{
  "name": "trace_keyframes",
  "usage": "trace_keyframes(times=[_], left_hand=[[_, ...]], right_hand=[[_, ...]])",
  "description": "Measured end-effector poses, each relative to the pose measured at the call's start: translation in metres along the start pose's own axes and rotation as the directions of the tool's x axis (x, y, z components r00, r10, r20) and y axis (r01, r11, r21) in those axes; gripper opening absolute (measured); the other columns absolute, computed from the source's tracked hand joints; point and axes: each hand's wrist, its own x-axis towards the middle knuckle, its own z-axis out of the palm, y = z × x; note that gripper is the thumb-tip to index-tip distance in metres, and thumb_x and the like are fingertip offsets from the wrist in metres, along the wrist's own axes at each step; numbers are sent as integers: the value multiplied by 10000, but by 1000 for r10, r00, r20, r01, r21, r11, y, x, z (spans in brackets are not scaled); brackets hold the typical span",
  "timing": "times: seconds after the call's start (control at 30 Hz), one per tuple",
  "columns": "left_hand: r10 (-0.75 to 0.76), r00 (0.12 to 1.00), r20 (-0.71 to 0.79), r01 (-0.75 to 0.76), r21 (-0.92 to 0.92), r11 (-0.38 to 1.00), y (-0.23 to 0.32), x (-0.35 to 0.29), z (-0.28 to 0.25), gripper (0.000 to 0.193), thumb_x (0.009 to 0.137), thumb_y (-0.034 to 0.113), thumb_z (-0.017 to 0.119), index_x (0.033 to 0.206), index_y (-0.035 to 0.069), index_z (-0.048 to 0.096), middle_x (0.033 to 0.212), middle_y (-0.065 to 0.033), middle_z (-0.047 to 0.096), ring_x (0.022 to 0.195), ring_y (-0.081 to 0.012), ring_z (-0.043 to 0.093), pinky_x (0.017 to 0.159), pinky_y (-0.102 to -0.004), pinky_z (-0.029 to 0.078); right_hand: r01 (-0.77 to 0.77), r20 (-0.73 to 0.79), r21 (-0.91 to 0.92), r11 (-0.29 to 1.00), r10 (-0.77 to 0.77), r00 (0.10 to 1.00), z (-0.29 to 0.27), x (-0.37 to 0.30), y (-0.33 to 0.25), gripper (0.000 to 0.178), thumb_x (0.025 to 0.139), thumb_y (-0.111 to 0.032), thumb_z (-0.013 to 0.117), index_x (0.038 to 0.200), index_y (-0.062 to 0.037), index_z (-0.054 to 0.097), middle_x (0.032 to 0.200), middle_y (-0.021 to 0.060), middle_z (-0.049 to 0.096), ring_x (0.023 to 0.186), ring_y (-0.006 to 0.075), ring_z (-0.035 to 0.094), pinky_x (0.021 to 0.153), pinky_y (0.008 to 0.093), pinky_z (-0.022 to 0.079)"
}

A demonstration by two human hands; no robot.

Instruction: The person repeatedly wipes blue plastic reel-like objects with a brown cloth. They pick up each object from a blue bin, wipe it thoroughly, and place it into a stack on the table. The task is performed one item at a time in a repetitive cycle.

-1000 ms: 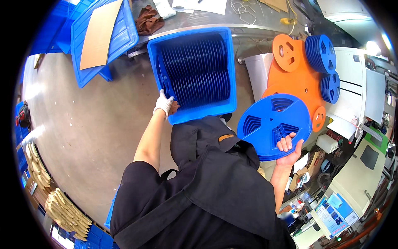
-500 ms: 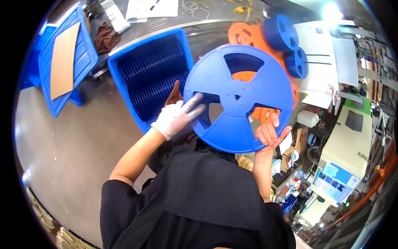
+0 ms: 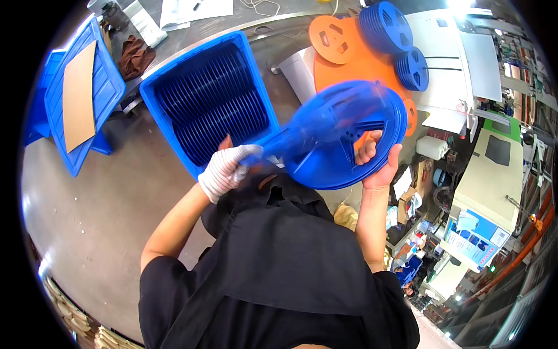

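Observation:
My left hand point(image 3: 226, 170), in a pale glove, grips the near-left edge of a blue reel point(image 3: 311, 123), which is tilted and smeared by motion. Behind it, a stack of similar blue reels point(image 3: 325, 171) rests in my bare right hand point(image 3: 379, 167). The right fingers reach through an opening in the reels, with the thumb outside the rim. To the left stands a blue bin point(image 3: 260, 75), where rows of dark blue reels point(image 3: 203, 87) stand on edge.
Orange reels point(image 3: 332, 38) and two stacks of blue reels point(image 3: 386, 26) lie beyond my right hand, beside a white surface point(image 3: 444, 49). At far left, cardboard point(image 3: 79, 96) lies on a blue lid point(image 3: 110, 87). A brown cloth point(image 3: 135, 57) lies on the metal bench point(image 3: 224, 22).
One reel has come away from the front of the stack and tilted, with my left hand now closed on its edge. The stack in my right hand has tipped back.

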Motion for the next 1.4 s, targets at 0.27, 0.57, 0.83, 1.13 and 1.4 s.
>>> trace_keyframes(times=[0.27, 0.57, 0.83, 1.13, 1.4], left_hand=[[-583, 812, -15, 118, -975, 190, -11, -45, -10, 364, 820, 248, 742, 1075, 51, 572, 977, -147, 662, 931, -279, 660, 834, -421, 561], [-604, 777, -175, 41, -945, 326, -22, -68, -16, 294, 852, 219, 706, 1062, 71, 565, 987, -136, 647, 932, -252, 644, 834, -388, 549], [-838, 370, -401, 321, -791, 521, -89, -105, -31, 150, 971, 147, 463, 1119, 171, 460, 845, -98, 572, 696, -204, 540, 618, -370, 522], [-903, 5, -430, 448, -806, 386, -99, -90, -49, 141, 968, 131, 376, 1107, 139, 351, 639, -116, 541, 383, -196, 463, 327, -330, 365], [-729, 29, -683, 737, -478, 477, -126, -74, -81, 153, 949, 97, 388, 1100, 85, 406, 619, -105, 537, 433, -210, 524, 366, -343, 424]], right_hand=[[-51, -82, 105, 993, 60, 995, -30, -4, 13, 472, 942, -472, 524, 1129, -41, 564, 655, -4, 421, 581, 120, 398, 561, 276, 354], [-162, -75, 166, 973, 176, 981, -34, 3, 25, 468, 955, -463, 502, 1089, -20, 570, 622, -6, 420, 553, 110, 396, 544, 262, 363], [-193, -71, 150, 970, 206, 976, -33, 7, 35, 429, 962, -448, 494, 1055, -37, 572, 624, -6, 409, 547, 109, 388, 534, 260, 359], [-185, -135, 159, 970, 207, 969, -33, 0, 39, 403, 969, -437, 488, 1031, -47, 567, 633, -4, 403, 556, 111, 385, 542, 262, 358], [-165, -139, 143, 976, 185, 973, -31, -8, 40, 394, 972, -425, 487, 1043, -45, 561, 644, 1, 415, 563, 115, 389, 545, 268, 361]])
